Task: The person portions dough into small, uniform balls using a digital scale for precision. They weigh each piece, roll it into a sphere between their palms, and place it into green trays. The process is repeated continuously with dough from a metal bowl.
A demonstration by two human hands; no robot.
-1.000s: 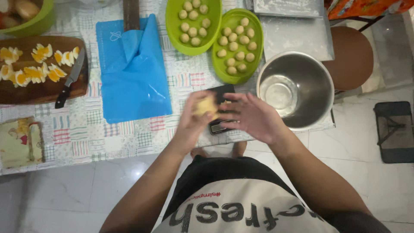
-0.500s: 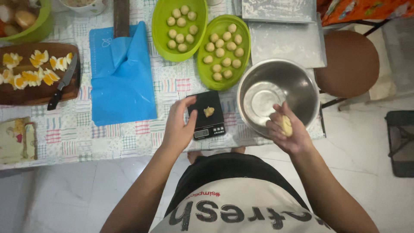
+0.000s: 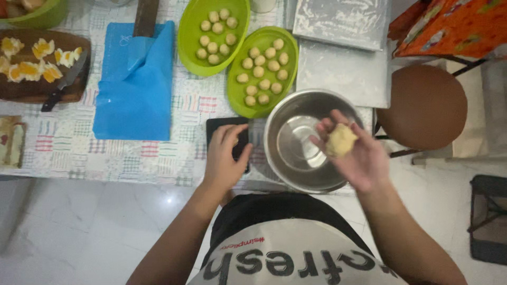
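1. At the upper left of the frame a dark wooden board (image 3: pixel 31 87) carries cut yellow-and-white pieces (image 3: pixel 31 60), and a black-handled knife (image 3: pixel 66 84) lies across its right end, the blade slanting up to the right.
2. Right of it a blue mat (image 3: pixel 134 97) lies on the patchwork-covered surface (image 3: pixel 121 158), its long axis running up and down the frame.
3. Two green oval dishes hold small pale dough balls: the upper dish (image 3: pixel 190 26) sits at top centre, and the lower dish (image 3: pixel 235 100) lies just to its right and lower, its long axis tilted from lower left to upper right.
4. At centre the left hand (image 3: pixel 224 158) rests palm down on a black flat scale (image 3: pixel 219 126), fingers loosely spread and gripping nothing; they point up the frame.
5. Just right of the scale stands a round steel bowl (image 3: pixel 277 153), its rim near the lower dish.
6. The right hand (image 3: pixel 354 155) hovers over the right part of the bowl, palm up, fingers curled around a pale dough lump (image 3: pixel 340 140). The lump is roughly round, so no clear long axis shows.
7. Further right stands a round brown stool (image 3: pixel 422 108), and above it an orange patterned cloth (image 3: pixel 449 26) fills the upper right corner.
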